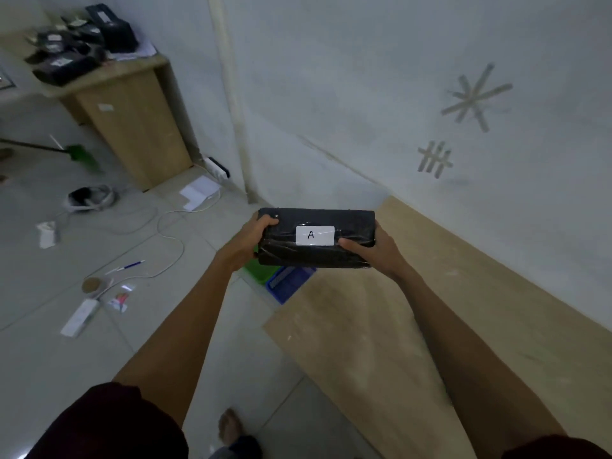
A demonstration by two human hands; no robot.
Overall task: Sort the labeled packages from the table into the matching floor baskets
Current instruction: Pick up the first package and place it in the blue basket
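I hold a black plastic-wrapped package (316, 238) level in front of me, its white label reading "A" facing up. My left hand (250, 240) grips its left end and my right hand (374, 250) grips its right end. Below the package, partly hidden by it, a green basket (256, 271) and a blue basket (288, 283) stand on the floor beside a wooden board. Several more black labeled packages (66, 66) lie piled on the wooden table (132, 117) at the far left.
A large wooden board (414, 309) lies on the floor along the right wall. Cables, a pen (130, 266), a tape roll (92, 285), small boxes and papers litter the tiles at left. A power strip (217, 167) sits by the table. My bare foot (230, 425) is below.
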